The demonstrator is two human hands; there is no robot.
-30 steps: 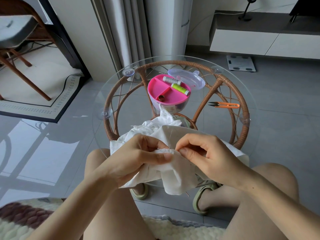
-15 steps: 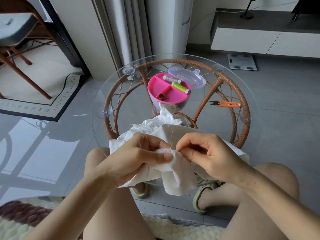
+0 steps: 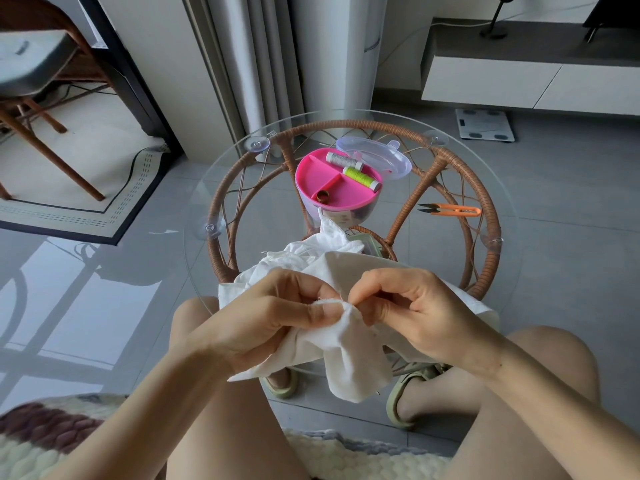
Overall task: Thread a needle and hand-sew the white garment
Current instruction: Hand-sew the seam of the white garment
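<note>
Bathroom scale (image 3: 485, 124) on floor nr TV cabinet (image 3: 519, 81); wooden chair (image 3: 31, 64) on rug (image 3: 86, 211) at left; curtain (image 3: 256, 64) behind glass table (image 3: 242, 188).

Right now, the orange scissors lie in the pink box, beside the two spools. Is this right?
No. The head view shows the orange scissors on the glass table, to the right of the pink box and apart from it; the grey spool and green spool do lie in it.

The left hand (image 3: 277, 317) grips a fold of the white garment (image 3: 349, 355); the right hand (image 3: 412, 310) pinches its edge at three o'clock. On the tabletop (image 3: 263, 216), a pink sewing box (image 3: 332, 192) sits at twelve o'clock, orange snips (image 3: 453, 211) at two.
</note>
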